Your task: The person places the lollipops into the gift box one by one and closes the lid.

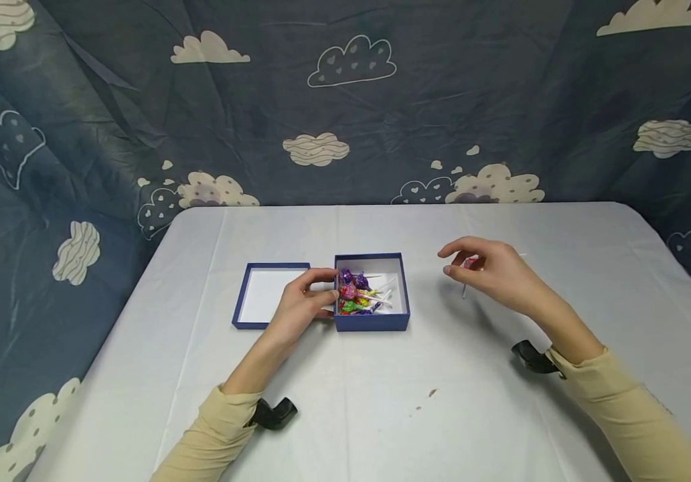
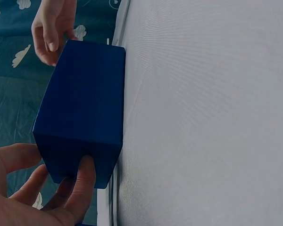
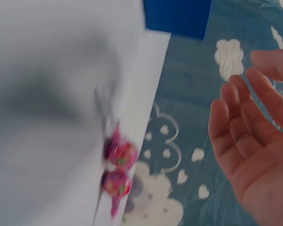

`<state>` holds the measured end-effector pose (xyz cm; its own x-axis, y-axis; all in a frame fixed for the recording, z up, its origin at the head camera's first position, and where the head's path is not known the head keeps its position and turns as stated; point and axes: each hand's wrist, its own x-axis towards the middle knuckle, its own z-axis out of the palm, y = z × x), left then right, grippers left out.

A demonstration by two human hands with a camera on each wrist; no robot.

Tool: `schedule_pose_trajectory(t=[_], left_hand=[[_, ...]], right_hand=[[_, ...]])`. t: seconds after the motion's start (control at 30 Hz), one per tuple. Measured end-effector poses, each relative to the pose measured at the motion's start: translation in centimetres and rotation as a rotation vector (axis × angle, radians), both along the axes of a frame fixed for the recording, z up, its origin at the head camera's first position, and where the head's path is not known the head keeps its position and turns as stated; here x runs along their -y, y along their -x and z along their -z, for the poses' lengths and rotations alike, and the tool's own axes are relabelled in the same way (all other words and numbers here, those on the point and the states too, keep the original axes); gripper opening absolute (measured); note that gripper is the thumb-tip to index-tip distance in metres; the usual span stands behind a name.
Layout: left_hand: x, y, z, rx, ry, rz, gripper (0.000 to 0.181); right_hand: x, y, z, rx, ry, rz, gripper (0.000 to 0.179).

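Observation:
My left hand (image 1: 303,301) holds the left side of an open blue box (image 1: 372,323). Its thumb and forefinger are at the rim, while other fingers touch the end wall in the left wrist view. Inside the box lie several wrapped lollipops (image 1: 354,292) in purple, pink, red, green and yellow, with white sticks. To the right of the box, my right hand (image 1: 499,271) hovers above the table with loosely bent fingers and nothing gripped. Beyond it, two pink lollipops (image 3: 121,154) lie side by side on the cloth, blurred in the right wrist view and mostly hidden in the head view.
Left of the box lies its blue-edged lid (image 1: 267,294), white inside up, partly behind the left hand. A white cloth (image 1: 345,395) covers the table, with small brown marks (image 1: 432,393) near the front. A dark cloud-print curtain (image 1: 345,114) hangs behind.

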<state>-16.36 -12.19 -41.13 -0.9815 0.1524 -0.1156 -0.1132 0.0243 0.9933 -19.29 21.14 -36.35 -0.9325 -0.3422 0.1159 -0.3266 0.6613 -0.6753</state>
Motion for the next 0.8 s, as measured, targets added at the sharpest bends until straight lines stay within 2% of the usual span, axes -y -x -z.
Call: schedule_pose_trajectory(t=[0.23, 0.57, 0.8], left_hand=[[-0.1, 0.0, 0.0, 0.002, 0.008, -0.007, 0.041], [0.0, 0.0, 0.1, 0.002, 0.008, -0.002, 0.041], [0.0, 0.0, 0.0, -0.001, 0.014, 0.0, 0.041]], right_hand=[[-2.5, 0.8, 0.3, 0.032, -0.026, 0.042, 0.023], [-5.5, 2.2, 1.0, -0.045, -0.058, -0.025, 0.023], [-7.2, 3.5, 1.6, -0.035, -0.086, -0.031, 0.028]])
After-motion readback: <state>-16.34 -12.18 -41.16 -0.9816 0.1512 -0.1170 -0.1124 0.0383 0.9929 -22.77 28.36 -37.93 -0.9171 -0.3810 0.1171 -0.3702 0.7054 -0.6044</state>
